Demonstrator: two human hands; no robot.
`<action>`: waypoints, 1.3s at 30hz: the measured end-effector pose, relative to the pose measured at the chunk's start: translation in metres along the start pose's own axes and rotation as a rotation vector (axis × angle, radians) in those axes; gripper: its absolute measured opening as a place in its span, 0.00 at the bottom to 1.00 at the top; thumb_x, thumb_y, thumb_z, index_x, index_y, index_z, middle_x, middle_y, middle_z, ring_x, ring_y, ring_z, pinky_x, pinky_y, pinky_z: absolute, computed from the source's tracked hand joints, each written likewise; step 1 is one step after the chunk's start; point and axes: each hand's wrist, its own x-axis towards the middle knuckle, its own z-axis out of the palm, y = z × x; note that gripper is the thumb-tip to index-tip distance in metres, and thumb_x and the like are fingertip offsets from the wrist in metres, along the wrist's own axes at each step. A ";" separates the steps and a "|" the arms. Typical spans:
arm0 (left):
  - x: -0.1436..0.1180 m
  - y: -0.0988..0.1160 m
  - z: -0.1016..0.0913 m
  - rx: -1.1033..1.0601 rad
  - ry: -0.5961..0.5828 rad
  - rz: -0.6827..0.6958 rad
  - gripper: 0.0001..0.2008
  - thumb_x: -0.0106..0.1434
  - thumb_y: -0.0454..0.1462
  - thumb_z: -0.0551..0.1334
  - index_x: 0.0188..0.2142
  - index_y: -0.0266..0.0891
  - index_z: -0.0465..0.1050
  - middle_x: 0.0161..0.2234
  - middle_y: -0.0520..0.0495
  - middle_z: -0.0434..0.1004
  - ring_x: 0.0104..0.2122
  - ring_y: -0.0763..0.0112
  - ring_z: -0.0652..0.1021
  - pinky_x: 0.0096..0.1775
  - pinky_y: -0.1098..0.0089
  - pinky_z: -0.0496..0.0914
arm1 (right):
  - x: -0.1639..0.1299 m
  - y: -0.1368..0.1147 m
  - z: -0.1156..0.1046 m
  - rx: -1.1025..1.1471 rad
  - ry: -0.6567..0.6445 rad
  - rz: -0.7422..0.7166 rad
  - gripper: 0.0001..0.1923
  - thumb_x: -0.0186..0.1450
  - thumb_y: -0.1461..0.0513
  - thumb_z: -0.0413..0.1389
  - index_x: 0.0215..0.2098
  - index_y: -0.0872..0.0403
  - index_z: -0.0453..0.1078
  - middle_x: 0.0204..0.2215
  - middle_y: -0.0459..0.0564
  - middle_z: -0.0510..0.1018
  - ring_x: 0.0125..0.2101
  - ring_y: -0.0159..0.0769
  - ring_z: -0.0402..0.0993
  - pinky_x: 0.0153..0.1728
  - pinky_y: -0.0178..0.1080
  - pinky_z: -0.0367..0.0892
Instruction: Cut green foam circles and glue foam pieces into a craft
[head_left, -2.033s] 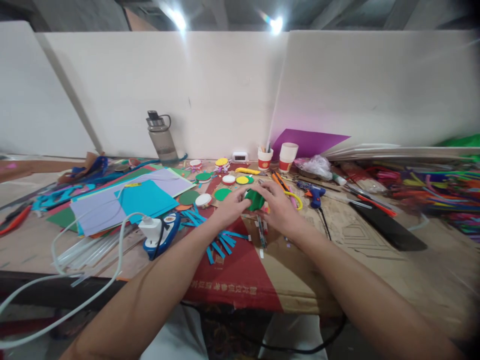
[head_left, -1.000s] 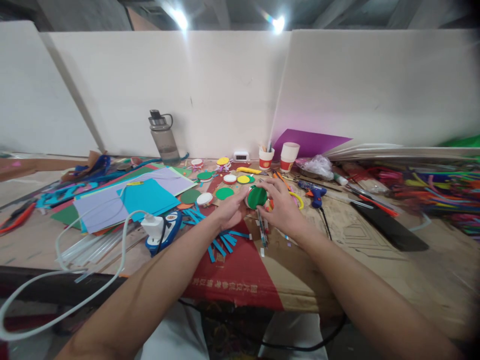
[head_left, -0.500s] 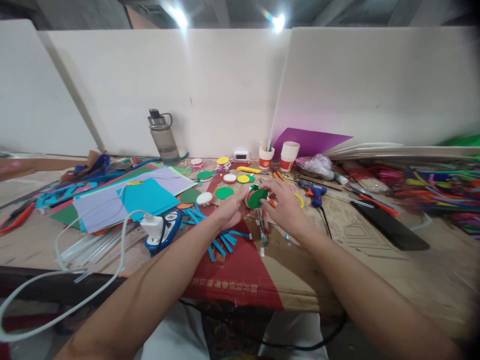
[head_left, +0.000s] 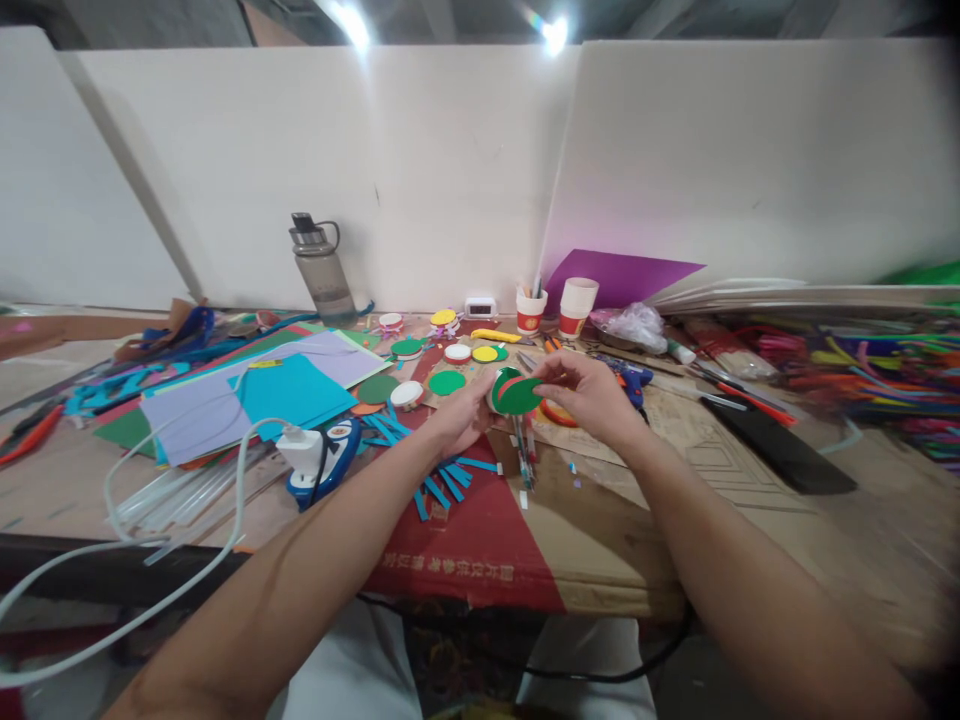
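My left hand point(head_left: 463, 420) is closed on a short round paper piece point(head_left: 496, 388) with a pale side and green at its top; its far side is partly hidden. Between the thumb and fingers of my right hand point(head_left: 589, 397) is the edge of a green paper disc point(head_left: 523, 398). The disc tilts in front of the round piece and overlaps it; whether they touch I cannot tell. Below both hands lie thin brushes or sticks point(head_left: 525, 455) and a fan of blue paper strips point(head_left: 450, 487). Another green disc point(head_left: 447, 382) lies flat left of the hands.
Several small paper drums, one with a white top point(head_left: 406, 395), stand behind. Coloured sheets point(head_left: 300, 400), a power strip point(head_left: 330, 460) and a water bottle point(head_left: 322, 275) are left. Paper cups point(head_left: 577, 308), a yellow cutter point(head_left: 495, 336), a glue gun point(head_left: 636, 380) and a black phone-like slab point(head_left: 780, 445) are right.
My right hand has moved right, drawing the green disc's edge outward from the round piece. My left hand keeps its grip in nearly the same place.
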 end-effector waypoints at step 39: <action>0.000 0.042 -0.011 -0.225 0.322 0.240 0.21 0.65 0.53 0.52 0.35 0.39 0.71 0.24 0.48 0.76 0.23 0.67 0.77 0.22 0.72 0.62 | 0.032 -0.004 0.039 -0.746 -0.373 0.027 0.20 0.63 0.57 0.59 0.51 0.58 0.72 0.48 0.57 0.77 0.48 0.43 0.72 0.48 0.40 0.66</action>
